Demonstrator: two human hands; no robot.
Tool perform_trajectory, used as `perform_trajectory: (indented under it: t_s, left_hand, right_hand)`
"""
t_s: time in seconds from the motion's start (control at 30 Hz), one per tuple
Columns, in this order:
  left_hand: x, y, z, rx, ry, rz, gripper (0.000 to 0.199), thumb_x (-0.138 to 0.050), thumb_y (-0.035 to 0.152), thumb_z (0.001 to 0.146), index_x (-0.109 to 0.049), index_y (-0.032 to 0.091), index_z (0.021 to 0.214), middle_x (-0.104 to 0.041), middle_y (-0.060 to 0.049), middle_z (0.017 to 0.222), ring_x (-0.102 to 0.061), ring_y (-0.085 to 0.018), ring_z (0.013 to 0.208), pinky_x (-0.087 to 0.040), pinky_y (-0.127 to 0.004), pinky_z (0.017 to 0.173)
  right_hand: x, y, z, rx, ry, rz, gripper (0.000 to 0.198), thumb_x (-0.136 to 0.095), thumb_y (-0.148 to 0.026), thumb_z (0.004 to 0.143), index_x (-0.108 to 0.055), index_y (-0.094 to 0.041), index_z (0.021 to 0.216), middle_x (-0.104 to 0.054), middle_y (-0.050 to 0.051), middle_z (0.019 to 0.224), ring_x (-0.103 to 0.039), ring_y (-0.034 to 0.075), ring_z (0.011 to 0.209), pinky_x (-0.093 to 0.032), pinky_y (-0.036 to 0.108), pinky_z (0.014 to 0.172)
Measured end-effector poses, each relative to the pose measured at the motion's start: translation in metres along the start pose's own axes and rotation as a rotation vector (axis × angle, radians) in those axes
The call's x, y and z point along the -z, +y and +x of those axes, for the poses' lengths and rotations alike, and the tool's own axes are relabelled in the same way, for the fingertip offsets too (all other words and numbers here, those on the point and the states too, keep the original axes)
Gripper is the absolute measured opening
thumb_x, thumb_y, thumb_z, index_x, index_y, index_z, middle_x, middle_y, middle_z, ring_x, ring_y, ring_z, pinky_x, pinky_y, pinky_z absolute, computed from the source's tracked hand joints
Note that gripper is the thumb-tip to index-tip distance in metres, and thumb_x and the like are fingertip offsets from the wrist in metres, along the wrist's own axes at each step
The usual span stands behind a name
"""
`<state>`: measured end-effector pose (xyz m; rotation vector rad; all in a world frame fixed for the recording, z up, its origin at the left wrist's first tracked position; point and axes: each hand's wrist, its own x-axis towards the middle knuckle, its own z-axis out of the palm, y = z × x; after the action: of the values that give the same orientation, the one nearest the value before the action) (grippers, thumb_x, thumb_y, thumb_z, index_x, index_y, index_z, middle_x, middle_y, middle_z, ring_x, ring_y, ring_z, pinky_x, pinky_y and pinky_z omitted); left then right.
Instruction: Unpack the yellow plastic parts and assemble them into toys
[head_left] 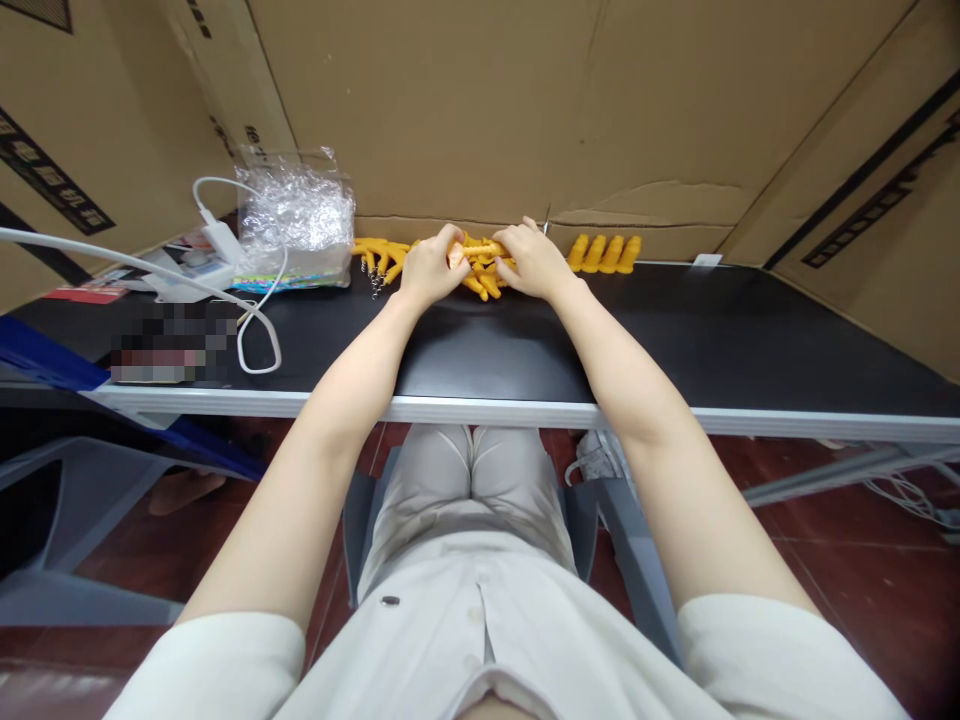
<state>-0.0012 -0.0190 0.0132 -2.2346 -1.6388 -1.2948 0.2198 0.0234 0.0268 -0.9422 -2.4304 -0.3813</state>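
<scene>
Near the back of the black tabletop, my left hand (430, 266) and my right hand (534, 262) are closed on opposite ends of a yellow plastic piece (481, 251). Its exact kind is hidden by my fingers. Just beneath it lie more finger-shaped yellow pieces (484, 285). Left of my left hand are branching yellow pieces (382, 255) with small metal chains (375, 280) hanging from them. A row of several yellow pegs (604, 254) stands upright to the right of my right hand.
At the left, a clear plastic bag (296, 225) lies by the cardboard wall (480, 110). A white cable (259, 365) loops across the table (495, 365) there, near a white plug (221, 240). Cardboard also encloses both sides. The table's metal edge (495, 410) crosses above my lap.
</scene>
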Motion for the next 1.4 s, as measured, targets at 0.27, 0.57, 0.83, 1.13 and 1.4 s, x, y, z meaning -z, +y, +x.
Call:
perform_trajectory:
  t_s: [0.27,0.57,0.83,1.13,1.4]
  left_hand:
    - [0.001,0.001,-0.001,0.053,-0.009,-0.025,0.036,-0.064,0.024,0.083,-0.07,0.023,0.119,-0.078,-0.007,0.099,-0.074,-0.029,0.105,-0.053,-0.04,0.101]
    - [0.004,-0.018,0.004,0.201,0.098,-0.01,0.031,-0.066,0.027,0.082,-0.073,0.024,0.112,-0.077,-0.006,0.091,-0.075,-0.03,0.105,-0.055,-0.043,0.103]
    - [0.013,-0.026,0.006,0.349,0.119,0.012,0.038,-0.064,0.027,0.083,-0.08,0.022,0.117,-0.081,-0.009,0.117,-0.074,-0.031,0.115,-0.056,-0.04,0.107]
    - [0.02,-0.031,0.004,0.412,0.135,-0.025,0.038,-0.061,0.022,0.088,-0.08,0.018,0.119,-0.081,-0.011,0.115,-0.074,-0.028,0.116,-0.053,-0.039,0.111]
    - [0.01,-0.053,0.012,0.494,0.258,-0.067,0.031,-0.057,0.01,0.078,-0.073,0.02,0.103,-0.077,-0.007,0.097,-0.075,-0.027,0.106,-0.057,-0.04,0.106]
  right_hand:
    - [0.001,0.004,0.004,0.003,0.043,-0.039,0.035,-0.042,-0.036,0.105,-0.058,-0.019,0.13,-0.067,0.018,0.123,-0.059,0.037,0.128,-0.028,0.069,0.126]
    - [0.011,0.031,-0.017,-0.33,0.138,-0.121,0.034,-0.046,-0.035,0.104,-0.058,-0.018,0.131,-0.063,0.019,0.132,-0.057,0.036,0.131,-0.038,0.061,0.123]
    - [0.018,0.083,-0.053,-0.868,0.346,-0.085,0.027,-0.048,-0.039,0.107,-0.06,-0.021,0.123,-0.062,0.018,0.134,-0.061,0.033,0.131,-0.049,0.054,0.112]
    - [0.023,0.083,-0.078,-1.17,0.159,0.087,0.023,-0.061,-0.029,0.102,-0.065,-0.014,0.12,-0.07,0.019,0.128,-0.068,0.03,0.124,-0.052,0.041,0.108]
    - [0.012,0.087,-0.075,-1.112,-0.056,0.243,0.024,-0.076,-0.021,0.096,-0.053,-0.02,0.089,-0.073,0.018,0.12,-0.07,0.024,0.113,-0.052,0.031,0.105]
